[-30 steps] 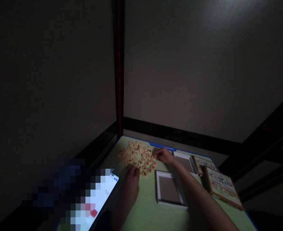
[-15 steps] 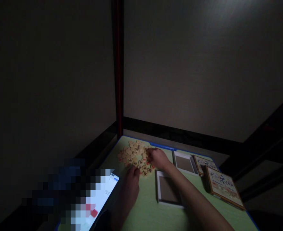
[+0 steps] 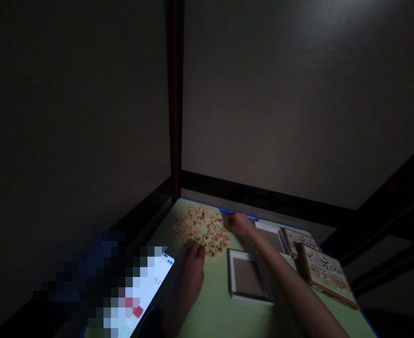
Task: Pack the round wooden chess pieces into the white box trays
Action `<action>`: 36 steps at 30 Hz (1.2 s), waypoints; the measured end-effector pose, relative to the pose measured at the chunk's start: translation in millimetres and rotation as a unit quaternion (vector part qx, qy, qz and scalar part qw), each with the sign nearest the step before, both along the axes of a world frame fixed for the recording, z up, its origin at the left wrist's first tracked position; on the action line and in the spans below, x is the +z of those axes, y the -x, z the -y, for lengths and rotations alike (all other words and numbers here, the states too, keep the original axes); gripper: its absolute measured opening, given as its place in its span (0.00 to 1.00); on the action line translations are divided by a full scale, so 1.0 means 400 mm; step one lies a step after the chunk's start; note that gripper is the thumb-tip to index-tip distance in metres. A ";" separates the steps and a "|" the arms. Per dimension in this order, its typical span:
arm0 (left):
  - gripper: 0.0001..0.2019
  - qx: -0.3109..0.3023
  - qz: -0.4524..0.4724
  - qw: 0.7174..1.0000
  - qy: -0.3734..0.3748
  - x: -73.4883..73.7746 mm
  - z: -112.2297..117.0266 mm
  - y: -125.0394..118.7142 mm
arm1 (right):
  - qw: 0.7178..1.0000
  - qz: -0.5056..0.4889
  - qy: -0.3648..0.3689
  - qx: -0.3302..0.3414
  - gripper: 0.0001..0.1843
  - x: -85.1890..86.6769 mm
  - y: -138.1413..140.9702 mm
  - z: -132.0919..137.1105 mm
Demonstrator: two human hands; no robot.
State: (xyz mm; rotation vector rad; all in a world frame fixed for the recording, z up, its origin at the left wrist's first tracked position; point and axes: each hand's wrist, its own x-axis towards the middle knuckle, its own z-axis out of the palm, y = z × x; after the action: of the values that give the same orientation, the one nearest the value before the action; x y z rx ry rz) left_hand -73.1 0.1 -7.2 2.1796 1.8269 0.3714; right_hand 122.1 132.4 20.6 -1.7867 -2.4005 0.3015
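Round wooden xiangqi pieces [image 3: 196,220] lie in a heap on the pale green table [image 3: 217,310]. Several at the near right side of the heap are face up, with red or black characters. My left hand [image 3: 194,265] rests at the near edge of the pieces, its fingers curled; what they hold, if anything, is hidden. Just right of the heap, my right hand [image 3: 240,224] is closed with fingertips pressed together low over the table. Whether a piece is in it I cannot make out.
A shallow open tray [image 3: 231,274] lies beneath my right forearm, and a second open tray [image 3: 284,246] stands behind it. Two printed boxes, a near one [image 3: 330,274] and a far one [image 3: 300,239], lie at the right edge. A lit phone [image 3: 154,281] is at the left.
My right hand has moved right, off the pieces, uncovering red-marked ones at the heap's right side. My left hand has stayed nearly in place.
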 end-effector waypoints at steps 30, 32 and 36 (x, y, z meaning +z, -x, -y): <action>0.21 0.055 0.450 0.890 -0.044 -0.033 -0.033 0.001 | 0.929 -0.262 -0.114 0.238 0.10 0.038 0.102 0.193; 0.20 0.065 0.489 0.869 -0.034 -0.026 -0.036 0.001 | 0.920 -0.278 -0.117 0.249 0.11 0.035 0.104 0.220; 0.18 0.074 0.520 0.850 -0.045 -0.014 -0.035 0.000 | 0.891 -0.375 -0.094 0.237 0.08 0.022 0.094 0.227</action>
State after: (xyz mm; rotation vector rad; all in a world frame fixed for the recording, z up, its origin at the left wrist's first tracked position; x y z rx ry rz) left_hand -73.1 14.1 -12.8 1.3455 1.3038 1.3626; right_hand 84.4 41.7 29.6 -0.7524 -2.1209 0.6424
